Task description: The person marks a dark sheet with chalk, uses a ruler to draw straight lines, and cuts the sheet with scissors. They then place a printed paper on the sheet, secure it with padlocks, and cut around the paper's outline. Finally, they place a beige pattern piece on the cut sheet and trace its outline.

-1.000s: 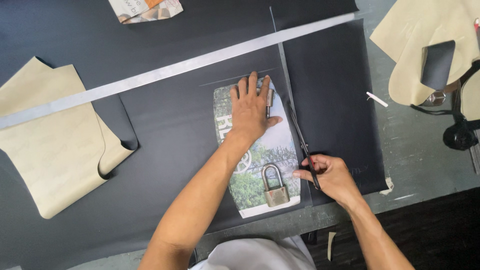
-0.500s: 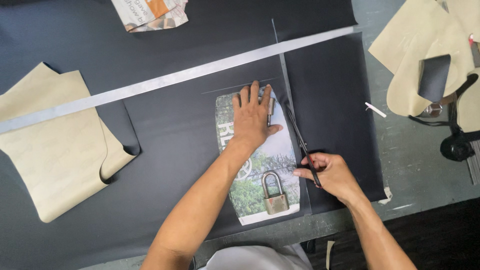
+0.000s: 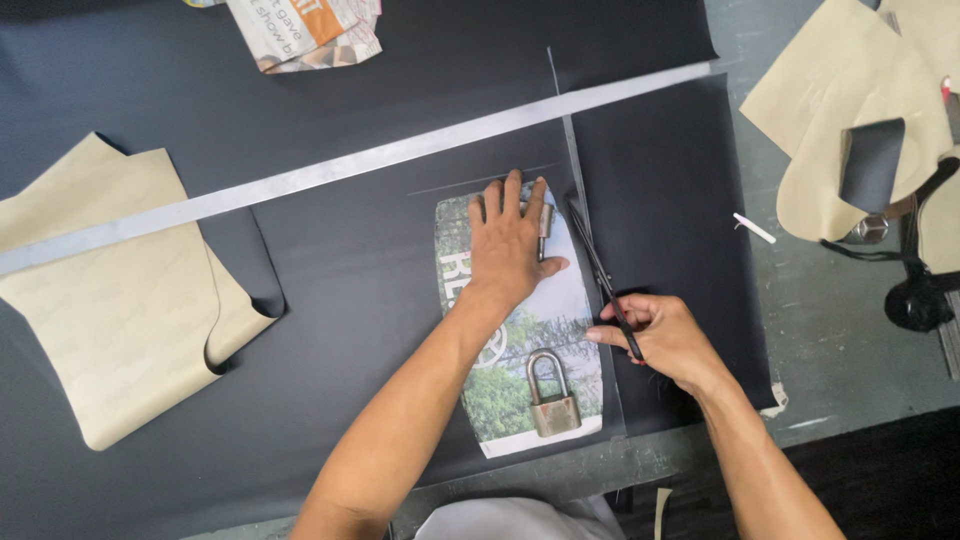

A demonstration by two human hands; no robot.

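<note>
1. Left hand [image 3: 515, 245]: flat, fingers spread, palm down on the upper end of the pattern [image 3: 520, 340]. It grips nothing; it presses the pattern against the black sheet [image 3: 350, 300].
2. Right hand [image 3: 665, 340]: closed around the handles of the scissors [image 3: 600, 270]. The blades point away from the person, along the pattern's right edge, with the tips close to the left thumb.
3. Pattern: a printed paper piece with rounded corners, lying on the black sheet near the table's near edge. A padlock [image 3: 553, 395] sits on its lower end as a weight. A second small metal object lies under the left fingers; its kind cannot be told.
4. Black sheet: covers most of the table [image 3: 830, 330]. A pale line runs up it from the scissors.
5. Ruler [image 3: 330, 170]: a long grey strip lying diagonally across the sheet, beyond the left hand.
6. Tan pieces [image 3: 120, 300]: one at the left with a curled edge, more at the upper right.
7. Chalk [image 3: 755, 228]: a small white stick on the bare table, right of the sheet.
8. Newspaper [image 3: 305, 30]: crumpled, at the top edge.
</note>
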